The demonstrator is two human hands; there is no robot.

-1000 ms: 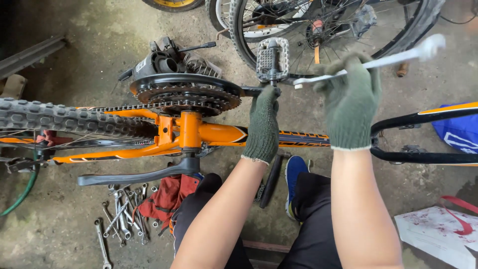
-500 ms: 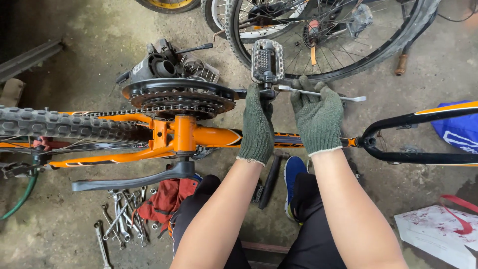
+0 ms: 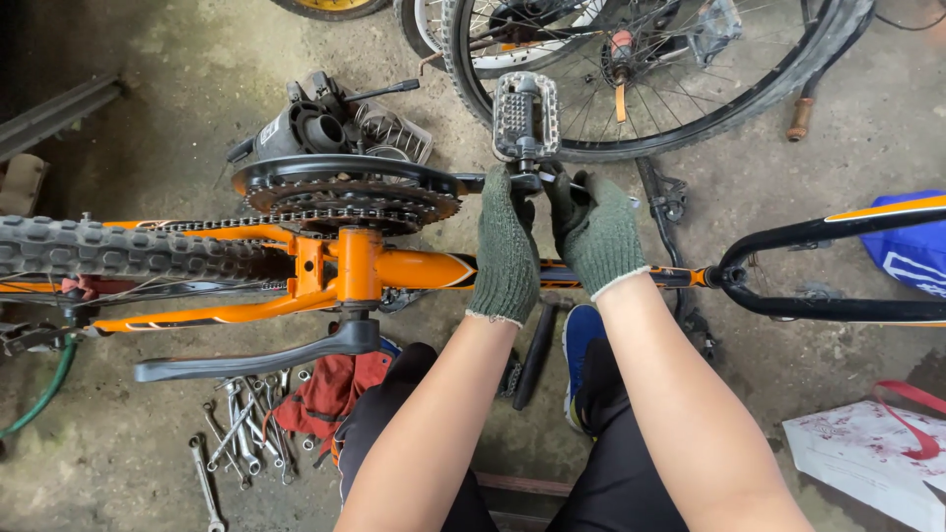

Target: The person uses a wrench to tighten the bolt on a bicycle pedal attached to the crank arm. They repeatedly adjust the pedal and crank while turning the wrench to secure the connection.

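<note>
Two gloved hands: left hand (image 3: 507, 246) curls tight around the crank arm (image 3: 471, 182); right hand (image 3: 596, 232) closes on the wrench (image 3: 552, 180).
Pedal (image 3: 524, 115): at 12 o'clock, just above both hands.
Chainring (image 3: 345, 192): at 9 o'clock.
Red tool bag (image 3: 330, 394): at 7 o'clock, spanners (image 3: 236, 443) spilling beside it.

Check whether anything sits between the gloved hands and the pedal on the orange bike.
Nothing visible does. The left hand and right hand are already at the crank end just below the pedal, fingers closed around the joint.
</note>
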